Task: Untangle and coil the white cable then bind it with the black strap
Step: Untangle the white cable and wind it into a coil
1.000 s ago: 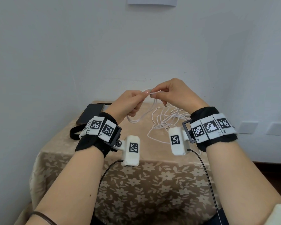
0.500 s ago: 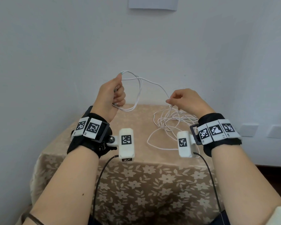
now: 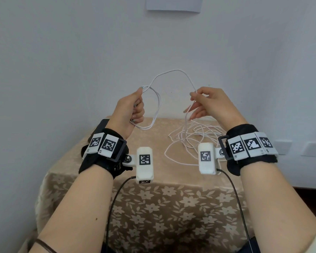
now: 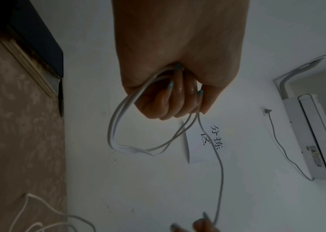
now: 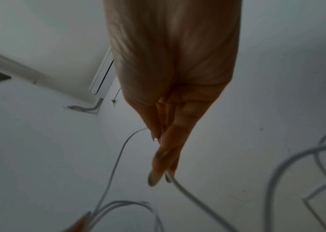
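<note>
A thin white cable [image 3: 173,71] arches in the air between my two raised hands. My left hand [image 3: 133,110] grips a small coil of a few loops [image 4: 116,141], fingers curled round the strands. My right hand [image 3: 204,103] pinches the cable between thumb and forefinger, and the strand runs down past its fingers [image 5: 162,164]. The rest of the cable lies in a loose tangle [image 3: 192,137] on the table under the right hand. The black strap [image 3: 84,149] shows only as a dark bit behind my left wristband.
The small table [image 3: 153,201] wears a beige flowered cloth and stands against a white wall. A dark flat object [image 3: 100,126] lies at its back left, mostly hidden by my left wrist. Wall sockets [image 3: 281,147] sit to the right.
The hands parted from a joint pinch; the left rose holding loops. Since then the right hand has lifted with the cable, drawing a high arch of it between the hands.
</note>
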